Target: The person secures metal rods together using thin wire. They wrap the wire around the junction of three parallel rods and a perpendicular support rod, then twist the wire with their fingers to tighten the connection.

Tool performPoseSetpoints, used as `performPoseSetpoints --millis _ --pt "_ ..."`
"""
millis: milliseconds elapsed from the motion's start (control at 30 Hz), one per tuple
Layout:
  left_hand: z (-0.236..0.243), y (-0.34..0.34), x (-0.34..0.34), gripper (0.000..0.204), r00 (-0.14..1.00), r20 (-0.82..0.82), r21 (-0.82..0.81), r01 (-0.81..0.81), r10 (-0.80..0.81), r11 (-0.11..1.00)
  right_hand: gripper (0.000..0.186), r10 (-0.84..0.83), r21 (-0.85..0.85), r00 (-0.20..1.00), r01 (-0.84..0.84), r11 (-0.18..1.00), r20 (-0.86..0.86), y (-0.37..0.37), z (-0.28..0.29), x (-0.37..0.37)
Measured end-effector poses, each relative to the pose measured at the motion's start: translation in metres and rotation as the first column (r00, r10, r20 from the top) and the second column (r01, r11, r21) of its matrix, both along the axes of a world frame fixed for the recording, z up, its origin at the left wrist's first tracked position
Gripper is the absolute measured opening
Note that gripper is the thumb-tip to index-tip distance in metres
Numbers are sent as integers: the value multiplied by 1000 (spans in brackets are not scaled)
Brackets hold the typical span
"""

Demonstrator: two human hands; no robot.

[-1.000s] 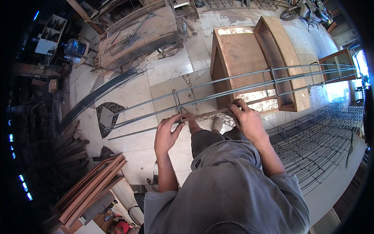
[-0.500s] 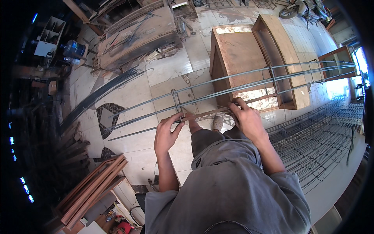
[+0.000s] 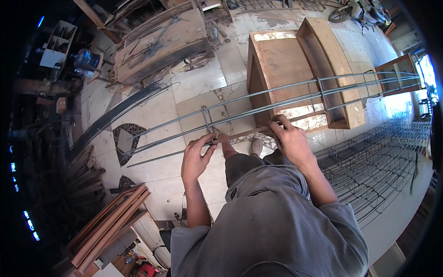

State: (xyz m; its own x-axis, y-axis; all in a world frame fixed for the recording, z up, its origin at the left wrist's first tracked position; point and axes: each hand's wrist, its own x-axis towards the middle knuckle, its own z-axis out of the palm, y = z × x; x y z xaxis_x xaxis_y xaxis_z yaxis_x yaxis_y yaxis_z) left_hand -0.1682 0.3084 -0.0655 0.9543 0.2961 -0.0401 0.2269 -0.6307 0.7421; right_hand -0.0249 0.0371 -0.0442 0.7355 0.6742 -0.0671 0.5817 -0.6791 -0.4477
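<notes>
Long thin steel rods (image 3: 230, 118) run across in front of me from left to upper right. Rectangular wire stirrups cross them; one stirrup (image 3: 206, 116) stands just beyond my left hand. My left hand (image 3: 194, 161) is closed, thumb and fingers pinching the nearest rod (image 3: 154, 159) close to that stirrup's lower corner. My right hand (image 3: 291, 142) is closed too, its bent fingers on a thin brown strip (image 3: 244, 134) that runs along the nearest rod between my hands. Whether the strip is separate from the rod is hard to tell.
A wooden cabinet (image 3: 288, 64) lies under the rods. Welded-looking wire cages (image 3: 369, 166) are stacked on the right. A bundle of dark rods (image 3: 115, 113) lies on the tiled floor, near a low wooden bench (image 3: 161, 51). Wooden frames (image 3: 110, 221) lean at lower left.
Both hands hold nearly the same places and grip. The view has shifted very slightly; nothing else has visibly moved.
</notes>
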Motion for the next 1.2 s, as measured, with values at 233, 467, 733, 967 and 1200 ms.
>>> performPoseSetpoints --millis 233,467,733,967,1200 --pt "0 1 -1 39 1000 -11 8 13 -13 1000 29 1 187 999 7 982 -38 7 29 -9" --pt "4 3 -1 57 999 -42 -67 -13 10 998 19 -280 702 917 399 590 -286 2 100 13" --pt "-2 3 -8 75 999 0 -53 -35 35 998 35 -687 787 703 524 324 -185 -125 198 104" --pt "8 0 -8 74 999 -33 -34 -37 36 999 34 -671 173 680 729 662 -295 -227 63 217" --pt "20 1 -21 66 997 -53 28 -63 65 998 37 -655 14 721 670 742 227 -237 -35 243"
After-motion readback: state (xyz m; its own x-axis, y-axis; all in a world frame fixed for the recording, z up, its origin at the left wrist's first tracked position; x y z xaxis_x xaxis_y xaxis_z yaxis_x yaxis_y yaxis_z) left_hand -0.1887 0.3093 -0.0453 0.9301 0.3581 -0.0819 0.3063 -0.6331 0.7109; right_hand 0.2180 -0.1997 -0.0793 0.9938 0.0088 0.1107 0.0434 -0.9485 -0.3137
